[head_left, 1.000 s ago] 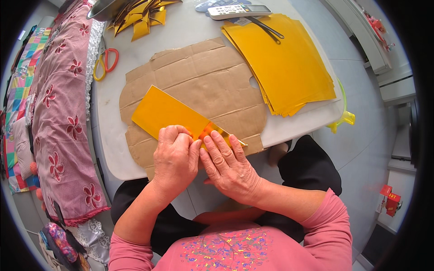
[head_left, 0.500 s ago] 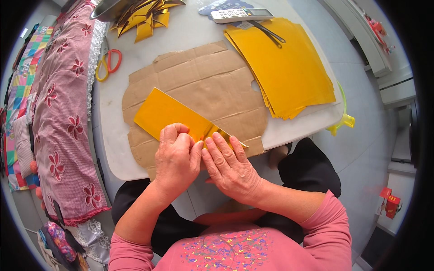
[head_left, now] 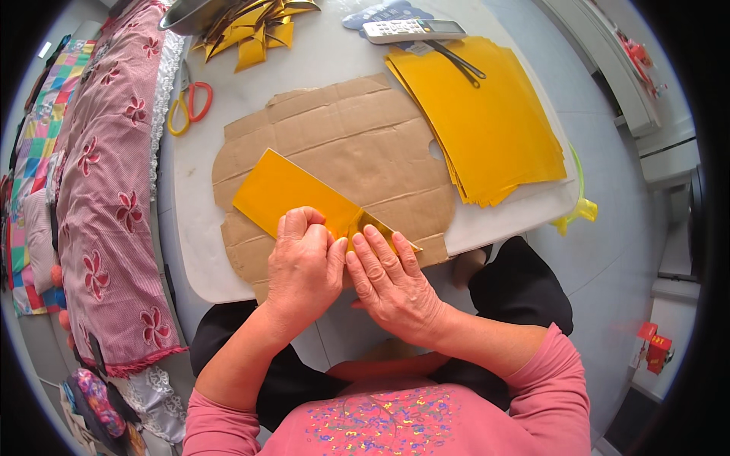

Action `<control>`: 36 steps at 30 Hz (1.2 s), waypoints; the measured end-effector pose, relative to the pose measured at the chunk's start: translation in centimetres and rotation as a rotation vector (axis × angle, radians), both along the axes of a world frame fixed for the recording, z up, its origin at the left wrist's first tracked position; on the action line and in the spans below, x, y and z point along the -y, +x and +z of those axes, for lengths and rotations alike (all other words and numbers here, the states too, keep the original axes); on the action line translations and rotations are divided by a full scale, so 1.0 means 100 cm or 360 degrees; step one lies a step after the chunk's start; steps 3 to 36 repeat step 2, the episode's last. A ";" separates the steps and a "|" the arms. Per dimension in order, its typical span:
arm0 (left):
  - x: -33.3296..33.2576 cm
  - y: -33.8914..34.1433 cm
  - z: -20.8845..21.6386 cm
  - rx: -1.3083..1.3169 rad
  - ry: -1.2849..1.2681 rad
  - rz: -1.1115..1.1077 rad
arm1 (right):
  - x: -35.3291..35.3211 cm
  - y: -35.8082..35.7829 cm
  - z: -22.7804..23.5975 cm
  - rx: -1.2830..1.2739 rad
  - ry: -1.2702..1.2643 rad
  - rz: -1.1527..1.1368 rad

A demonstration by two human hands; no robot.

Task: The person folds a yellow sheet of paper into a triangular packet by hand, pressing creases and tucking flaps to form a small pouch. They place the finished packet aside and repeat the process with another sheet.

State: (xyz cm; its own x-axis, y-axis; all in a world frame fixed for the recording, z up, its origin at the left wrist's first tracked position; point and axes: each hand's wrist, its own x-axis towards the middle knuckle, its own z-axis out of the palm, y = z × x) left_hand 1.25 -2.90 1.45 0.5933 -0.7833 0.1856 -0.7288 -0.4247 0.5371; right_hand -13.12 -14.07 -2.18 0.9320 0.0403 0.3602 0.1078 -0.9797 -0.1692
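A folded strip of shiny gold paper [head_left: 289, 191] lies slantwise on a flat piece of brown cardboard [head_left: 342, 125]. My left hand [head_left: 304, 266] is closed at the strip's near edge, its fingers curled and the thumb pointing toward the right hand. Against the strip's right end rests my right hand [head_left: 397, 287], fingers stretched out and lying flat. Between the two hands the paper is creased, with a small gold fold standing up. Fingertips hide part of the near edge.
On the right of the white table [head_left: 199, 228] lies a stack of gold sheets [head_left: 487, 125], with a white remote control [head_left: 403, 30] and a dark-handled tool [head_left: 456, 63] at its top. Scissors [head_left: 199, 102], folded gold pieces [head_left: 252, 52] and a metal bowl [head_left: 182, 19] sit left.
The table and things on it have shifted slightly right and down in view. Both hands stay at the gold strip; the crease between them looks slightly more raised.
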 end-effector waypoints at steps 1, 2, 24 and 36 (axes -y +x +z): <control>0.000 0.000 -0.001 -0.0004 0.0003 0.0003 | 0.000 0.000 -0.001 0.0001 -0.0004 -0.0001; -0.001 0.000 -0.002 -0.0009 0.0007 0.0006 | 0.000 0.000 -0.001 0.0003 -0.0007 -0.0002; -0.001 0.000 -0.002 -0.0009 0.0007 0.0006 | 0.000 0.000 -0.001 0.0003 -0.0007 -0.0002; -0.001 0.000 -0.002 -0.0009 0.0007 0.0006 | 0.000 0.000 -0.001 0.0003 -0.0007 -0.0002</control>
